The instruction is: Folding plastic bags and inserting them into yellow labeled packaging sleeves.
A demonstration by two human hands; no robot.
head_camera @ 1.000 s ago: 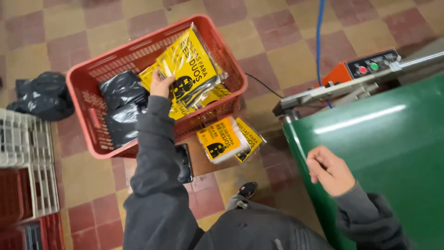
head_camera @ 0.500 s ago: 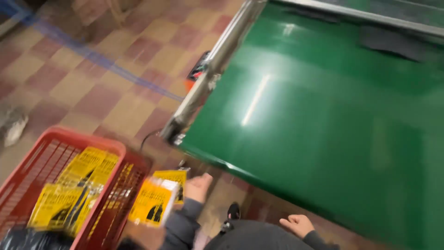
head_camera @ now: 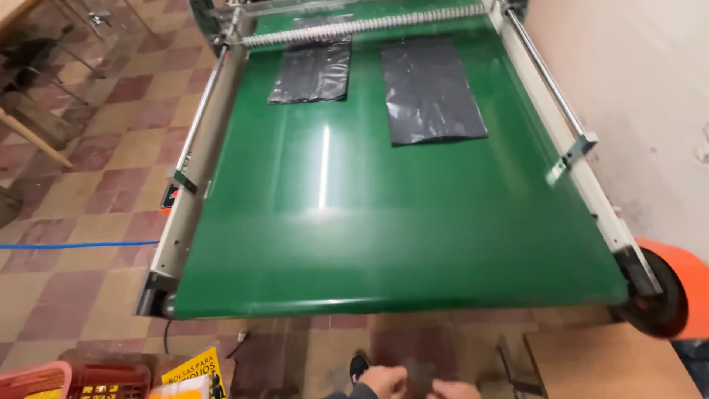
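Ahead, green conveyor belt (head_camera: 399, 244), black bags (head_camera: 432, 92)

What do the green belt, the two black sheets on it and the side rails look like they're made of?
Green belt: probably smooth rubber or PVC, semi-gloss; it carries a bright streak of reflected light. Black sheets: thin plastic film, likely bags; wrinkled, lying flat, with a dull sheen. Side rails: metal, apparently painted pale, with a bare shiny rod along the right one.
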